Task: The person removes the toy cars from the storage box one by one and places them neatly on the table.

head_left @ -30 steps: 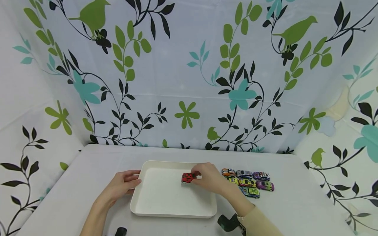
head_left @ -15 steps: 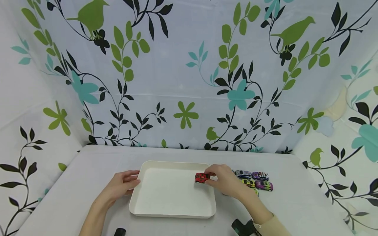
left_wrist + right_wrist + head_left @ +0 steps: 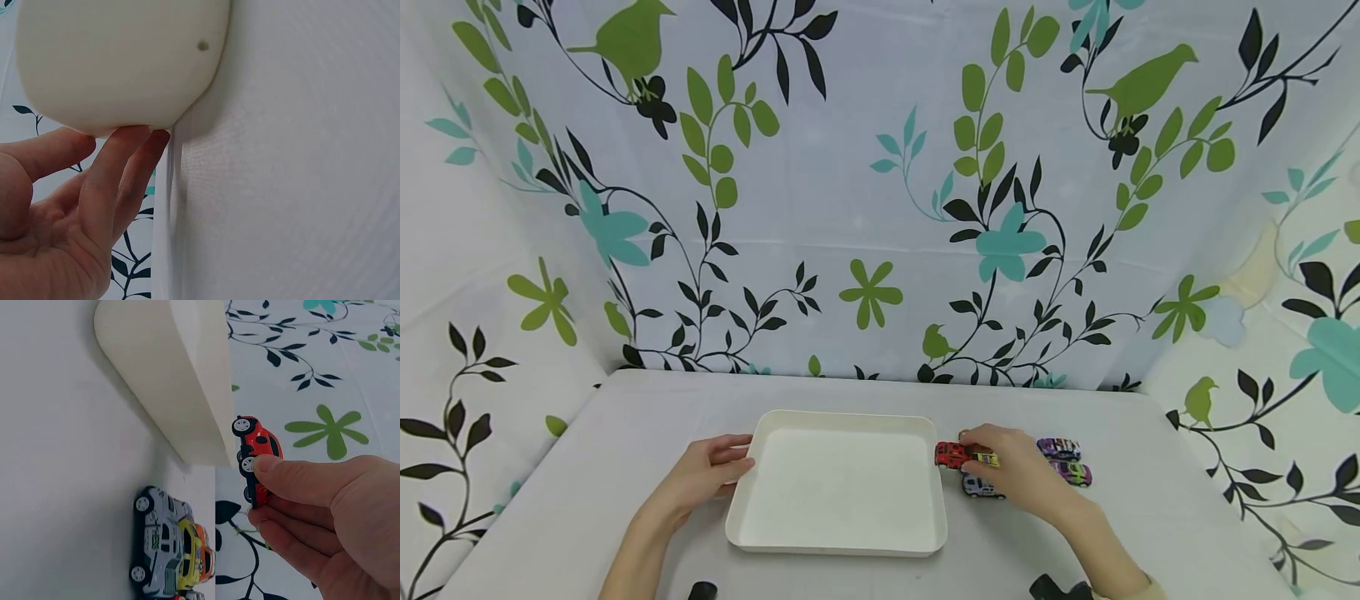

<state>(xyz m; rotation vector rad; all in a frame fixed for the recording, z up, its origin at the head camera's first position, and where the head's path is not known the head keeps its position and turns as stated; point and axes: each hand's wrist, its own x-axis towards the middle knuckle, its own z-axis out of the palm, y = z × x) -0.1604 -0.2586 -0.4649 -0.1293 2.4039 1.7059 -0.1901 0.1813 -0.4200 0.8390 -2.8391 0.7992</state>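
Observation:
My right hand (image 3: 1017, 467) pinches a red toy car (image 3: 951, 455) between thumb and fingers, just past the right rim of the cream tray (image 3: 835, 533). In the right wrist view the red car (image 3: 258, 440) stands on end close beside the tray's corner. A silver-grey toy car (image 3: 981, 486), marked like a police car, sits on the table below this hand. My left hand (image 3: 709, 472) rests its fingertips against the tray's left side; in the left wrist view thumb and fingers touch its outer edge (image 3: 125, 81).
Several other toy cars stand in a cluster right of the tray, partly hidden by my right hand. Among them are a purple car (image 3: 1060, 449), a magenta-and-green one (image 3: 1072, 473) and an orange one (image 3: 207, 562). A patterned curtain (image 3: 820, 183) hangs behind the white table (image 3: 700, 400).
The right hand has carried the red car rightward, from over the tray to beyond its right rim, over the car cluster. The left hand stays at the tray's left side.

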